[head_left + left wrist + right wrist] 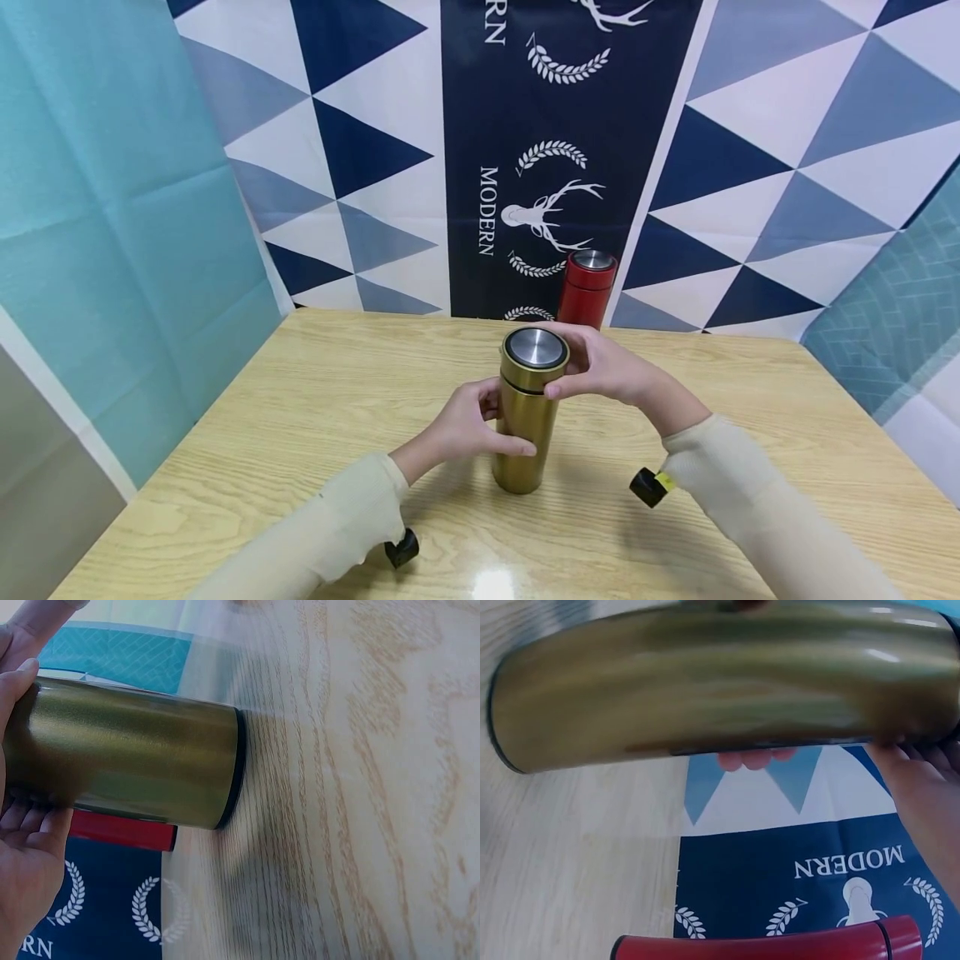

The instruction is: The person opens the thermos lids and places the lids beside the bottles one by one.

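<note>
gold flask (528, 414) is roughly upright at the bench (322, 392), long axis near vertical, steel-topped lid (536, 347) up; we can't tell whether its base touches. it's between the two hands: just right of the left grip, just left of the right grip. left grip (465, 422) curls round the body, thumb across the front. right grip (603, 367) is higher, gripping round the lid end, thumb by the dark seam (525, 391). key relation, we judge: two holds offset along one axis, right nearer the lid, left nearer the base. behind, we get a red flask (585, 296), upright, apart from both hands, farther off than the gold one and close to the patterned backdrop (375, 150).
</note>
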### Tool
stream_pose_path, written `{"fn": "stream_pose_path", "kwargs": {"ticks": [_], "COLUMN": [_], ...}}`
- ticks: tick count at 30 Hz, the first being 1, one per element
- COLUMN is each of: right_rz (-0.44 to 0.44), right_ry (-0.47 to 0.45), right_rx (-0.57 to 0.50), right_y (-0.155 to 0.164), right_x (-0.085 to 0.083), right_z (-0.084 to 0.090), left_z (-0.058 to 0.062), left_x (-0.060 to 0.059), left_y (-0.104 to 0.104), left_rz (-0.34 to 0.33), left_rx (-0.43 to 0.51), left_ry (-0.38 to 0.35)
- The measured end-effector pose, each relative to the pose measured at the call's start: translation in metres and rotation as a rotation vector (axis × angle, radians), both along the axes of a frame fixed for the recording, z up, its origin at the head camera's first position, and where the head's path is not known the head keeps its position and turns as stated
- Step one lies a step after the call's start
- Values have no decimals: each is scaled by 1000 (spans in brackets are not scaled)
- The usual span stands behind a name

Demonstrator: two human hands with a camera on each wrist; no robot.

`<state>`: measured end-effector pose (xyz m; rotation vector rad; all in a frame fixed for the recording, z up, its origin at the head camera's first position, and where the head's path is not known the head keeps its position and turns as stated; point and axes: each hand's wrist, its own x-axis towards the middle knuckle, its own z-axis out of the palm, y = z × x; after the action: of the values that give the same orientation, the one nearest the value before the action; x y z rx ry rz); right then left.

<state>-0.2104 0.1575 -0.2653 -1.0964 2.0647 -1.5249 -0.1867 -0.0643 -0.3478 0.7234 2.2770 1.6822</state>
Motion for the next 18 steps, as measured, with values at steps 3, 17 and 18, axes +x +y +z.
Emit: {"fn": "stream_pose_path", "kwargs": {"ticks": [3,17,18], "right_rz": [22,67,50], "right_ry": [-14,40,55], "right_rx": [11,-35,-34], "right_y": [1,1,1], "right_x": [-3,3,5], "right_z": [2,1,1], "left_z": [0,1,1], "left_x": [0,2,2], "left_y": [0,1,1], "left_rz": [0,9,8], "left_rx": [-2,-16,-15], "left_ry": [-2,-3,-3]}}
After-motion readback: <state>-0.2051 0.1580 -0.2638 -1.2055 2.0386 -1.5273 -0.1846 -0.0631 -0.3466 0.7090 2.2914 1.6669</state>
